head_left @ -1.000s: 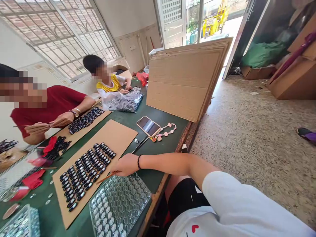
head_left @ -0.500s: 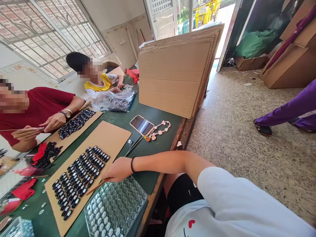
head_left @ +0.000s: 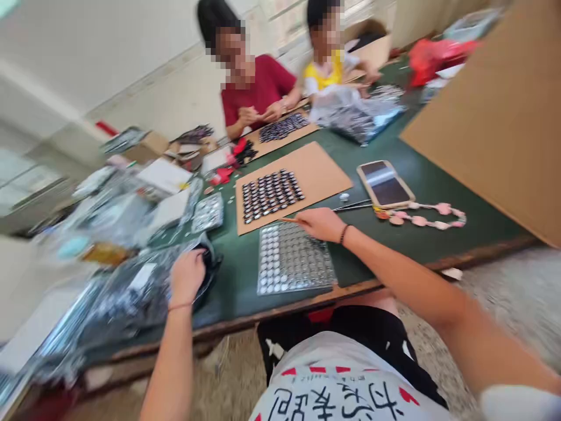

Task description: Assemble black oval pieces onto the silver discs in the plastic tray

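My left hand [head_left: 187, 273] is at the mouth of a clear plastic bag [head_left: 131, 292] of dark pieces. Its fingers reach in at black items [head_left: 208, 272], and blur and the bag hide their tips. My right hand [head_left: 323, 224] is closed on a thin wooden stick [head_left: 287, 220], which points left over the far edge of a clear tray [head_left: 302, 266]. White round pieces fill the tray's left columns. Beyond it, rows of black pieces with white oval tops [head_left: 269, 196] lie on a cardboard sheet [head_left: 322, 166].
A phone [head_left: 385, 184] with a beaded strap [head_left: 442, 223] lies to the right, by metal tweezers [head_left: 355, 206]. Tall cardboard [head_left: 491, 128] stands at the right. Across the green table [head_left: 236, 275] sit two people [head_left: 263, 82] [head_left: 326, 70]. Bags and boxes [head_left: 127, 204] crowd the left.
The view has swung left, bringing my left hand and the bag into sight. My right hand still holds the stick near the tray.
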The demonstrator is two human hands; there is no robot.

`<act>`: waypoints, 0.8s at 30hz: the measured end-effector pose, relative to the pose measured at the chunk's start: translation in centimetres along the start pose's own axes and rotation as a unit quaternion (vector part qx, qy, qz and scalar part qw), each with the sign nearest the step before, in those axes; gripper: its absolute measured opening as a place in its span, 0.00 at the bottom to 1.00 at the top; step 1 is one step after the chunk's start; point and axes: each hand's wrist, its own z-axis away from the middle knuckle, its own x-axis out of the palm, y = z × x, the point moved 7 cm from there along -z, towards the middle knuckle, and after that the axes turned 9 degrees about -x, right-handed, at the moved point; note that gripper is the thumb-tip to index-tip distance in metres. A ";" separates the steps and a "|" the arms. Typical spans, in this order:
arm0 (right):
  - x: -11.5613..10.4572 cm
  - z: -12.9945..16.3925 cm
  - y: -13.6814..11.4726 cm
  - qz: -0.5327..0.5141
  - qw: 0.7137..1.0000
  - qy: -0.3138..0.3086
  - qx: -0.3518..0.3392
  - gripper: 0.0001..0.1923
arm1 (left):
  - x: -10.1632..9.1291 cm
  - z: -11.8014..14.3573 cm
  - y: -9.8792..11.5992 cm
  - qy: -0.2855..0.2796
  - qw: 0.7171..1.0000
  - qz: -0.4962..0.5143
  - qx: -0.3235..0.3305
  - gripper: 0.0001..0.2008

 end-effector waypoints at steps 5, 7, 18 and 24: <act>1.1 0.5 0.0 -0.011 1.000 -0.012 -0.020 0.11 | 1.9 2.3 0.0 -0.015 1.000 0.003 0.007 0.15; 0.9 0.7 -0.2 -0.007 1.000 -0.004 -0.023 0.10 | 2.7 2.7 0.9 -0.004 1.000 -0.001 0.005 0.18; 1.2 0.8 0.0 0.014 1.000 0.001 -0.027 0.10 | 5.3 2.0 1.2 -0.018 0.996 -0.065 -0.055 0.17; 1.5 0.9 -0.3 0.018 0.999 -0.001 -0.044 0.11 | 4.2 1.5 -0.2 -0.007 0.995 -0.066 -0.077 0.17</act>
